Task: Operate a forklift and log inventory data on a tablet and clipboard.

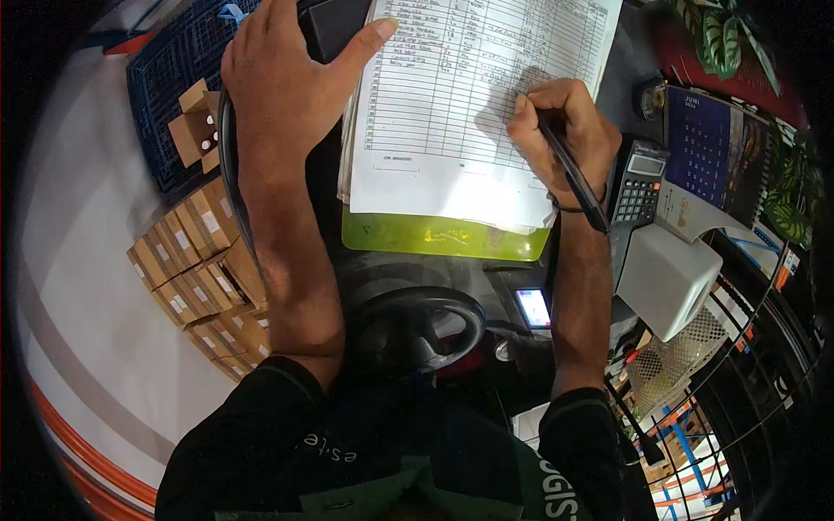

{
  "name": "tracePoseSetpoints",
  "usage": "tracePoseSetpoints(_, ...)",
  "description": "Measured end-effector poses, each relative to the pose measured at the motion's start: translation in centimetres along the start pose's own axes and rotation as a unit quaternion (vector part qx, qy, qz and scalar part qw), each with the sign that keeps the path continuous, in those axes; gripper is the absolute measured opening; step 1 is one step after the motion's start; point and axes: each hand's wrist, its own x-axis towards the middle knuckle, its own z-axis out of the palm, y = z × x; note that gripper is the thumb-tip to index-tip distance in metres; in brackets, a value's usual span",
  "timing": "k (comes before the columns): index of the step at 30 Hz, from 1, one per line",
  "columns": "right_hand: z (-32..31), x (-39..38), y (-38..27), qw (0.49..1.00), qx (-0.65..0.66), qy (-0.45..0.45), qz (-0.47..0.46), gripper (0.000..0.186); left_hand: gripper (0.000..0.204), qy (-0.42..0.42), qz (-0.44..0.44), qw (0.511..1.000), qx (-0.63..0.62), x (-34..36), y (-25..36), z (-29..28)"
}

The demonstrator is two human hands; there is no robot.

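My right hand (569, 130) is closed round a black pen (572, 174), its tip end pointing at a ruled paper form (434, 178). Handwritten rows fill the upper part of the sheet, and a shadow falls beside the pen. A yellow-green clipboard (443, 236) lies under the stack of papers, showing along its near edge. Over the left edge of the papers, my left hand (291, 78) rests with the thumb stretched out onto the sheet. Nothing shows in that hand; its other fingertips are cut off by the upper edge.
A black steering wheel (417, 330) and a lit phone-like screen (532, 308) sit below the clipboard. To the right are a calculator (638, 182), a desk calendar (699, 143), a white box-shaped holder (669, 278) and wire mesh. Stacked cartons (204, 226) stand on the left.
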Motion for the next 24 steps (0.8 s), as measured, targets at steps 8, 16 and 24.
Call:
tracePoseSetpoints(8,-0.2,0.3,-0.1,1.0,0.0,-0.012,0.012,0.022,0.096,-0.016,0.055,0.998,-0.029,0.5,-3.8,1.8)
tracePoseSetpoints(16,-0.2,-0.1,-0.1,1.0,0.002,-0.004,0.027,0.019,0.094,0.002,0.077,0.997,-0.023,0.5,-4.3,2.2)
tracePoseSetpoints(24,0.0,-0.1,0.5,1.0,-0.013,0.022,-0.005,0.022,0.075,0.001,0.016,1.0,0.003,-0.6,1.3,-0.9)
